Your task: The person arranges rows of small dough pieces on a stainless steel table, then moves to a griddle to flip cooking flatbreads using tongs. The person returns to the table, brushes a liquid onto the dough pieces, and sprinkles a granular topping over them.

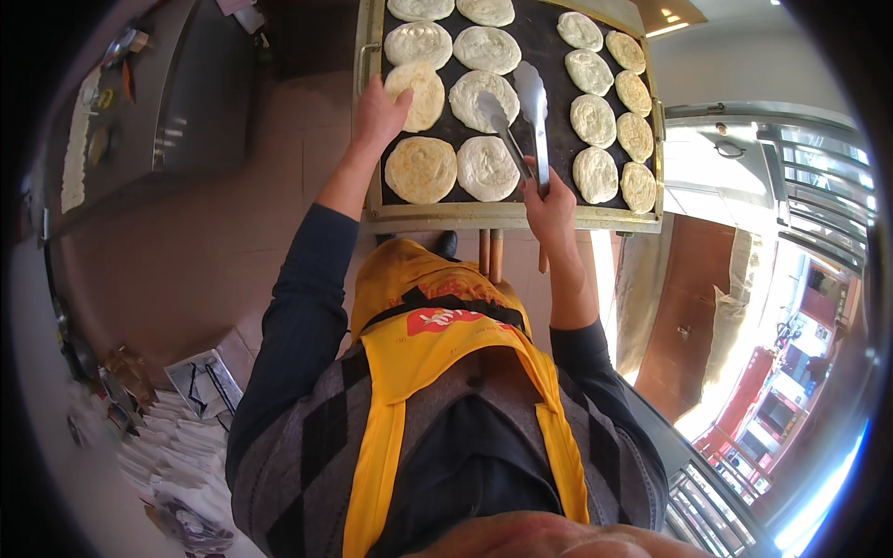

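Observation:
My left hand (382, 115) grips the left edge of a browned flatbread (421, 97), thumb across its top and fingers partly hidden. That bread overlaps the lower rim of a paler flatbread (417, 44) behind it. In my right hand (551, 202) is a pair of metal tongs (536, 132), held by the handles with the scalloped jaws spread apart. One jaw hangs over a pale flatbread (474, 104); no bread is between the jaws. Nearer me, a browned flatbread (421, 170) and a pale one (488, 169) lie on the dark griddle (541, 31).
Two columns of smaller flatbreads (594, 176) lie on the griddle's right side. A raised metal rim (446, 216) borders the griddle, with wooden handles (496, 254) below its front edge. A steel counter (199, 91) holding a long dough strip (80, 139) stands left. Stacked white bags (167, 446) are lower left.

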A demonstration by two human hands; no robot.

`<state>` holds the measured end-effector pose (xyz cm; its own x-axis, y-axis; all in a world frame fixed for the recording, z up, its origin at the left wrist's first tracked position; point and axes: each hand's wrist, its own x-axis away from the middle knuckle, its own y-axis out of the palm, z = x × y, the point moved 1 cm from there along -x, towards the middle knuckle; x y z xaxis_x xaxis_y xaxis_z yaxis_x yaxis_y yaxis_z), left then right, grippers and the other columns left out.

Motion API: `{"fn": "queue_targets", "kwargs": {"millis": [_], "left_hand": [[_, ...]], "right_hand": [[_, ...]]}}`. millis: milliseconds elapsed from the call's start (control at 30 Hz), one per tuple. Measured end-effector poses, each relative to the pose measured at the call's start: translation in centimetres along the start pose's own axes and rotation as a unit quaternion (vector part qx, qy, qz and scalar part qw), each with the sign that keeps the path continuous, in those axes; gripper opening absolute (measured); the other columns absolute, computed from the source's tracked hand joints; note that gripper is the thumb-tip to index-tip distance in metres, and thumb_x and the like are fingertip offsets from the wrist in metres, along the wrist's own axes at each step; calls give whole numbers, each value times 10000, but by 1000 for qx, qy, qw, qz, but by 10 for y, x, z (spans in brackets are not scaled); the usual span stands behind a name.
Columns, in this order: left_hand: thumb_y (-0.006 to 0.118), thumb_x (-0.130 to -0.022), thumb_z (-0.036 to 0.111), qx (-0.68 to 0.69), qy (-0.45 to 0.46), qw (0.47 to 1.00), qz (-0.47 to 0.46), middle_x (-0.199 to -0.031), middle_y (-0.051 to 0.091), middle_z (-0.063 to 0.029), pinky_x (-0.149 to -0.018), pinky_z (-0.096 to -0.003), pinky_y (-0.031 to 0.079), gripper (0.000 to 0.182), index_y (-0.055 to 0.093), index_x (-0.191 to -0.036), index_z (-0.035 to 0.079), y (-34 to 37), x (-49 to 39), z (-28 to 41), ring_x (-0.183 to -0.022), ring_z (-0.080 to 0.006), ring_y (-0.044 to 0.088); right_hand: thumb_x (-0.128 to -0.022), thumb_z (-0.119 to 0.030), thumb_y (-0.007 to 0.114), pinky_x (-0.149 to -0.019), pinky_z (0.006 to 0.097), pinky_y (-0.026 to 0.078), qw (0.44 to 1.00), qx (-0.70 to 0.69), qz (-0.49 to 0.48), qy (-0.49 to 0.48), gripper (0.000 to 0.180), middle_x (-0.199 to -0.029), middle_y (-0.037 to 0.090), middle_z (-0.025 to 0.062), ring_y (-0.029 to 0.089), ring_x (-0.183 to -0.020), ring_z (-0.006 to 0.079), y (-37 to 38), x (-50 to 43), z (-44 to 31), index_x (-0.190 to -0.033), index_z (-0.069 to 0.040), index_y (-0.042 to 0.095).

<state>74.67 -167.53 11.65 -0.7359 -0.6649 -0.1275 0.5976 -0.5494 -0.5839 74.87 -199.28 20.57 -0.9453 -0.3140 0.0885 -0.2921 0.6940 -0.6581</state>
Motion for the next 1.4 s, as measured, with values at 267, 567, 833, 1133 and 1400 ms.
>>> {"fn": "queue_targets", "kwargs": {"millis": [267,567,833,1133,1400], "left_hand": [[709,-861,365,-298,148,940,-74,-1144,662,-114,-946,-531,429,383,687,-1101,68,17,-11,-5,-1165,-312,538],[667,-879,296,-238,174,956,-8,-1195,642,-114,-960,-509,431,292,691,-1040,54,33,-25,-17,-1177,-326,535],[754,-829,219,-174,254,950,-43,-1326,584,-191,-1073,-468,427,510,594,-1257,-7,46,-64,-10,-1286,-374,502],[632,-825,117,-71,283,955,59,-1093,691,-191,-914,-482,513,316,675,-1128,35,87,-129,-27,-1025,-406,642],[719,-809,247,-144,60,988,-23,-1135,695,-196,-909,-483,505,385,678,-1123,27,31,-145,-4,-1112,-352,613]], "right_hand": [[-918,-117,646,-561,348,437,999,-2,-19,39,303,-616,539,97,506,-544,171,-5,14,16,-1214,-57,674],[-867,-148,621,-738,454,520,984,120,-61,-120,256,-841,678,236,672,-804,407,49,-113,-19,-1083,-26,684],[-858,-182,610,-791,419,533,991,94,-67,-73,328,-886,710,216,702,-848,364,84,-162,-15,-1151,-77,716],[-885,-150,633,-701,408,522,995,58,18,-76,303,-761,663,182,665,-697,321,60,-129,-54,-1169,-62,691],[-880,-80,655,-620,379,501,998,26,56,11,343,-691,617,159,603,-587,267,27,-80,-24,-1221,-40,668]]}}
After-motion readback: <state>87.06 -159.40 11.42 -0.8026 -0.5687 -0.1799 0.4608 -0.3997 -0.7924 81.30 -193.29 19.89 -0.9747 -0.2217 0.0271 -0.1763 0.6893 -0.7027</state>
